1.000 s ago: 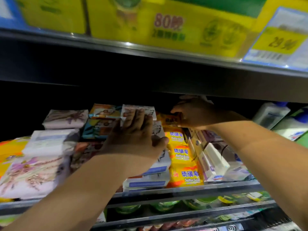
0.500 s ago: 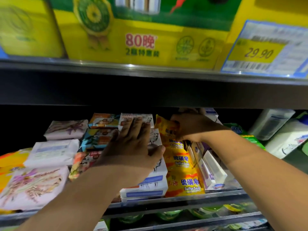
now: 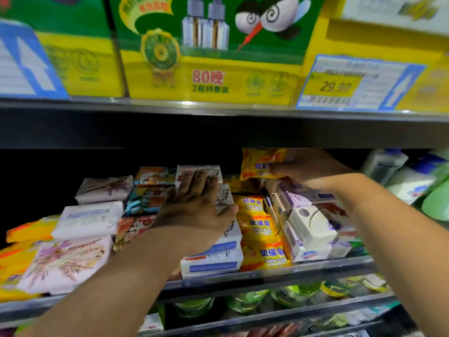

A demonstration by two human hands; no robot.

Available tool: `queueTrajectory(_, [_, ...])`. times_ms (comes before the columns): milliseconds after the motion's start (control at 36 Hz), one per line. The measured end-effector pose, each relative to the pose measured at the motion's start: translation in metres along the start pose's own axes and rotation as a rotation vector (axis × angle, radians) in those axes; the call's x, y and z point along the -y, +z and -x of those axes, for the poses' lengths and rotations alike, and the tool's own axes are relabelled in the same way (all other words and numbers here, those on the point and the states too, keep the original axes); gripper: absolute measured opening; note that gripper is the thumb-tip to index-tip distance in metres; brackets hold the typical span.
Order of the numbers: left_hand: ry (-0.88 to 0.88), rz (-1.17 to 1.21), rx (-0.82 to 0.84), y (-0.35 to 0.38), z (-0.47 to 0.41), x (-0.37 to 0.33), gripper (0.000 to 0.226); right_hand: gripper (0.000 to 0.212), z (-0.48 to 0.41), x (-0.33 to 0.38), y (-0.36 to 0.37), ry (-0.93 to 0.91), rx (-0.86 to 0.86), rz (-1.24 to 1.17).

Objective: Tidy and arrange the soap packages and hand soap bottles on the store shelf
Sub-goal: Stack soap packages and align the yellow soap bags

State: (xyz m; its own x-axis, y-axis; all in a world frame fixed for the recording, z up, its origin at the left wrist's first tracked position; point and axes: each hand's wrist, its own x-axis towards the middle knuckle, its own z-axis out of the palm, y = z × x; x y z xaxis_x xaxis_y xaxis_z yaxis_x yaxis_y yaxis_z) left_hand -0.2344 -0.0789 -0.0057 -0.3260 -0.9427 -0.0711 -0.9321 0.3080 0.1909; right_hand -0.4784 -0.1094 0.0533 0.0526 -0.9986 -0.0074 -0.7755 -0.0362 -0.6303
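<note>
The right hand [image 3: 307,170] pinches a yellow plastic sulfur soap packet [image 3: 261,164], lifted above the row of the same yellow packets [image 3: 260,229] on the shelf. The left hand [image 3: 196,207] lies flat, fingers straight, on the stacked white soap boxes [image 3: 213,259].

upper shelf [image 3: 218,132] close overhead, soap packages [image 3: 257,229] crowded

The left hand [image 3: 194,210] lies flat over the stack of white soap boxes [image 3: 213,261], hiding their top. The right hand [image 3: 308,169] covers one end of the yellow sulfur soap packet [image 3: 257,164] it grips. Toward its back the shelf [image 3: 267,274] is lost in shadow. At its right end the hand soap bottles [image 3: 410,183] are blurred and cut off by the picture's edge.
</note>
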Motion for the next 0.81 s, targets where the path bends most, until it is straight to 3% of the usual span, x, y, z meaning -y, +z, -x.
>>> queueTrajectory(56, [-0.001, 0.006, 0.014, -0.001, 0.0, 0.0, 0.077, 0.017, 0.022, -0.002, -0.001, -0.04, -0.089, -0.089])
queueTrajectory(194, [0.038, 0.158, -0.073, -0.001, 0.0, 0.003, 0.076, 0.043, 0.065, -0.003, 0.004, 0.107, -0.156, -0.099])
queueTrajectory(306, [0.176, 0.26, -0.182, -0.012, 0.011, 0.002, 0.075, 0.023, 0.093, 0.009, 0.013, -0.074, -0.158, -0.358])
queueTrajectory(444, [0.536, 0.392, -0.416, -0.016, 0.032, -0.005, 0.084, 0.032, 0.114, 0.013, 0.029, -0.166, -0.08, -0.77])
queueTrajectory(611, [0.657, 0.511, -0.634, -0.018, 0.044, -0.008, 0.054, 0.044, 0.133, 0.024, 0.05, -0.153, -0.072, -1.162])
queueTrajectory(694, [0.63, 0.612, -0.636, -0.018, 0.054, -0.01, 0.04, 0.038, 0.142, 0.026, 0.059, -0.143, -0.118, -1.173])
queueTrajectory(806, [0.483, 1.059, -0.364, -0.018, 0.068, -0.017, 0.019, 0.037, 0.145, 0.042, 0.063, -0.119, -0.128, -1.005])
